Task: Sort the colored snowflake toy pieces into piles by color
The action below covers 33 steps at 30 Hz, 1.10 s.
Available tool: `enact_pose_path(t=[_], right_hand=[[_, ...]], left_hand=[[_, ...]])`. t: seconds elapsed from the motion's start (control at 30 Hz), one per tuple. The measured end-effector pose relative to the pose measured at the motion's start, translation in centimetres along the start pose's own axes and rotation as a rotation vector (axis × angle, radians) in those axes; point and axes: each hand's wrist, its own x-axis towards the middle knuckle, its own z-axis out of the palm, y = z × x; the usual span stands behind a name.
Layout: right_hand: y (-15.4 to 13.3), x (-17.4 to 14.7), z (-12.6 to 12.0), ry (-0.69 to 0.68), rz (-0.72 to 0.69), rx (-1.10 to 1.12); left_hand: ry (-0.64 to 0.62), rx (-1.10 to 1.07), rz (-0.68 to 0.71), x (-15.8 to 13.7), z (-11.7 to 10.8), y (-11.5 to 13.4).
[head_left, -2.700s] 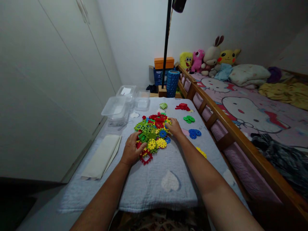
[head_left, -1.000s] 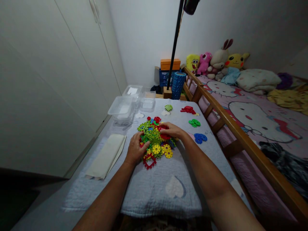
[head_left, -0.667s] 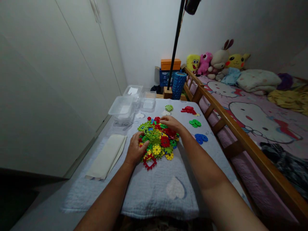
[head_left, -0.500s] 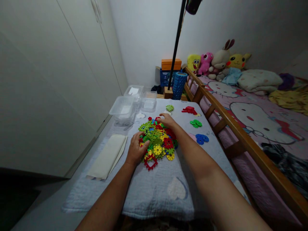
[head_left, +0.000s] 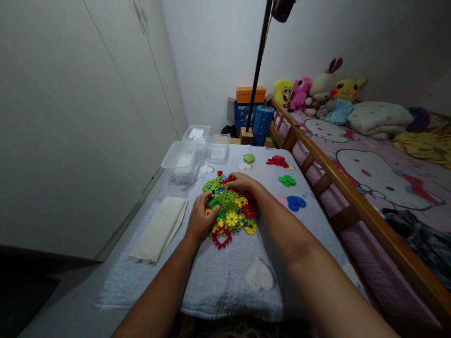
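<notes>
Red, green, yellow and blue toothed plastic pieces lie heaped on pale-blue cloth; your left hand, half spread, touches them; your right hand curls over them, its hold unclear.

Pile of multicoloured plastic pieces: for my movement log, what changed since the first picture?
The right hand moved leftward over the pile, from right edge to far side, grip unclear; a red toothed plastic piece now shows near right. The left hand stayed at its left edge.
</notes>
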Motion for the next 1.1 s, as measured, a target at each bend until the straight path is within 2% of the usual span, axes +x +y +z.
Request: enact_pose_path(t=[0.27,0.43,0.53,0.6,0.73,0.87,0.93,1.0,1.1], right_hand=[[-0.3,-2.9,-0.2,-0.013,-0.079,0.096],[-0.7,-4.5,-0.8,-0.092,-0.184,0.115],[-0.5,-5.3,-1.0,-0.09,-0.224,0.246],[0.0,-5.9,-1.0,-0.042,-0.222,0.384],[1.3,-6.8,-1.0,0.177,-0.138,0.532],[3.4,-7.7,-0.9,0.403,0.03,0.452],[4.6,-8.3,-0.7,0.437,0.121,0.396],[5.8,-8.9,-0.5,0.413,0.183,0.339],[7.3,-9.7,-0.1,0.333,0.191,0.241]], left_hand=[[0.0,-0.004,-0.017,0.0,0.0,-0.1],[-0.011,-0.015,-0.013,0.0,-0.1,-0.1],[-0.015,-0.016,-0.015,0.0,-0.2,-0.1],[-0.019,-0.017,-0.018,0.0,-0.2,-0.1],[-0.027,-0.017,-0.023,0.0,-0.3,-0.2],[-0.034,-0.016,-0.022,-0.1,-0.3,-0.3],[-0.035,-0.021,-0.021,-0.1,-0.3,-0.4],[-0.039,-0.023,-0.015,-0.1,-0.3,-0.4],[-0.052,-0.017,0.0,-0.1,-0.3,-0.3]])
